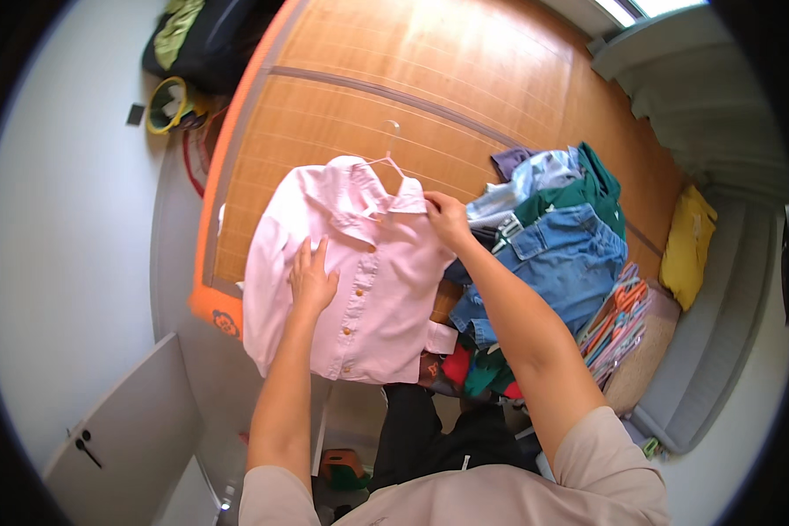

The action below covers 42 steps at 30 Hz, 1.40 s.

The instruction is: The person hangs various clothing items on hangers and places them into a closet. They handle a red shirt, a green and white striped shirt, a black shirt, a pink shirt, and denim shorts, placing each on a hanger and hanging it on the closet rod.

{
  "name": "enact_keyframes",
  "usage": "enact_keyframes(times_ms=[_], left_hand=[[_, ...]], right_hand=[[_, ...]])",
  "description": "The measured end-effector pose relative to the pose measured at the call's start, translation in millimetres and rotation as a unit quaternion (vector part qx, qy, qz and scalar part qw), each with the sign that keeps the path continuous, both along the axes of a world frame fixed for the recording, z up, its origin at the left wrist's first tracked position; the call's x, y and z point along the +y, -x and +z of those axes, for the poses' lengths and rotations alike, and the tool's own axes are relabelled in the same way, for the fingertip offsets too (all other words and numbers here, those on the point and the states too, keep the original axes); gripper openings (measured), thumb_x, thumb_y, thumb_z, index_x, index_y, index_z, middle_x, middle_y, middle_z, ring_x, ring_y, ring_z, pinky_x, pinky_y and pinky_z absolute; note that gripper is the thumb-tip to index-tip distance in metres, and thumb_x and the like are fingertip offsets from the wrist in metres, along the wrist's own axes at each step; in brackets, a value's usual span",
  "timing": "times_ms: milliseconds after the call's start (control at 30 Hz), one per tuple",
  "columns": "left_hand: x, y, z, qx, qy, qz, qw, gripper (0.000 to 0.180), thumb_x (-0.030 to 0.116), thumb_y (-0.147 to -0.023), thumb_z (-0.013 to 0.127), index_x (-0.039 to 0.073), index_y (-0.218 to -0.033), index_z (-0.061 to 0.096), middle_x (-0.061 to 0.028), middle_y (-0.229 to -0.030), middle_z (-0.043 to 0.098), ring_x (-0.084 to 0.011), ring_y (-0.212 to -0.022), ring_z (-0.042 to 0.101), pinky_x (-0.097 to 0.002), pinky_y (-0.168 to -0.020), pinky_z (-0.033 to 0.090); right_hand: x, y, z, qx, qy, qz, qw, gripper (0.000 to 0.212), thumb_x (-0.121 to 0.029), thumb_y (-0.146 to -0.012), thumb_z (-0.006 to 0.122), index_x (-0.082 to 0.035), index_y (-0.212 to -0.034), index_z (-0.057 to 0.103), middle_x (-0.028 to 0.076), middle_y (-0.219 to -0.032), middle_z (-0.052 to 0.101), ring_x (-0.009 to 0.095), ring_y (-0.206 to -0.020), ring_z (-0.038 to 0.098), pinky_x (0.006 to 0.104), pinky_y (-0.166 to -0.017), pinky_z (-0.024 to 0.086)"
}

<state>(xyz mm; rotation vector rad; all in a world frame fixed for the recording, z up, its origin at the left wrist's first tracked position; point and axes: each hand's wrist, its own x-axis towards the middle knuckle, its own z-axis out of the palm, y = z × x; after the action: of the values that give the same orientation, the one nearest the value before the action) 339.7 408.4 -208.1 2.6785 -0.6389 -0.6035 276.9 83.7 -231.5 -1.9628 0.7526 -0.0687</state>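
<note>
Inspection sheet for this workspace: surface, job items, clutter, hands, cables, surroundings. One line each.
Surface: tan mat with an orange border, bare beyond the shirt.
Job items: pink shirt laid front up, buttons showing; hanger at its collar, hook pointing away from the person.
Clutter: heaped clothes right of the shirt, including blue denim; bundled hangers nearby.
Hands: left hand spread on the shirt front; right hand at the shoulder beside the collar, grip unclear.
Cables: nothing seen.
Surroundings: yellow-rimmed bin at far left; grey curtain at far right.
</note>
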Motion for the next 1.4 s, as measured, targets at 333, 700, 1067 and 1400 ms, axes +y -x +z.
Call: enact_keyframes(times_ms=[333, 700, 1067, 1400], left_hand=[[-157.9, 109.3, 55.9, 0.066, 0.188, -0.105, 0.974, 0.058, 0.011, -0.089, 0.068, 0.004, -0.145, 0.053, -0.0265, -0.147, 0.052, -0.0440, -0.137, 0.048, -0.0490, -0.115, 0.038], [-404.3, 347.1, 163.7, 0.144, 0.194, -0.369, 0.898, 0.050, 0.007, -0.093, 0.063, 0.010, -0.143, 0.057, -0.0193, -0.147, 0.056, -0.0392, -0.132, 0.055, -0.0443, -0.110, 0.046], [-533.9, 646.0, 85.5, 0.276, 0.149, -0.525, 0.792, 0.049, 0.008, -0.091, 0.062, 0.004, -0.140, 0.058, -0.0225, -0.139, 0.059, -0.0402, -0.127, 0.059, -0.0441, -0.105, 0.049], [-546.8, 694.2, 58.4, 0.266, 0.111, -0.535, 0.794, 0.049, 0.007, -0.089, 0.065, 0.004, -0.137, 0.059, -0.0223, -0.138, 0.061, -0.0379, -0.126, 0.060, -0.0431, -0.105, 0.049]], right_hand=[[-30.7, 131.1, 90.2, -0.097, -0.061, -0.190, 0.975, 0.024, -0.012, -0.096, 0.067, -0.003, -0.117, 0.073, 0.012, -0.107, 0.076, 0.021, -0.096, 0.073, 0.0326, -0.086, 0.057], [-142.8, 476.3, 139.6, -0.129, -0.005, -0.481, 0.867, 0.020, -0.017, -0.100, 0.066, -0.005, -0.115, 0.073, 0.008, -0.103, 0.077, 0.014, -0.084, 0.070, 0.0303, -0.075, 0.055], [-187.6, 775.2, 63.9, 0.097, 0.174, -0.612, 0.765, 0.035, 0.001, -0.086, 0.068, -0.010, -0.118, 0.068, 0.014, -0.115, 0.067, 0.035, -0.104, 0.067, 0.0432, -0.085, 0.055], [-228.9, 824.5, 41.9, 0.038, 0.211, -0.539, 0.815, 0.023, -0.004, -0.093, 0.062, -0.010, -0.115, 0.064, 0.011, -0.108, 0.069, 0.035, -0.098, 0.068, 0.0408, -0.082, 0.055]])
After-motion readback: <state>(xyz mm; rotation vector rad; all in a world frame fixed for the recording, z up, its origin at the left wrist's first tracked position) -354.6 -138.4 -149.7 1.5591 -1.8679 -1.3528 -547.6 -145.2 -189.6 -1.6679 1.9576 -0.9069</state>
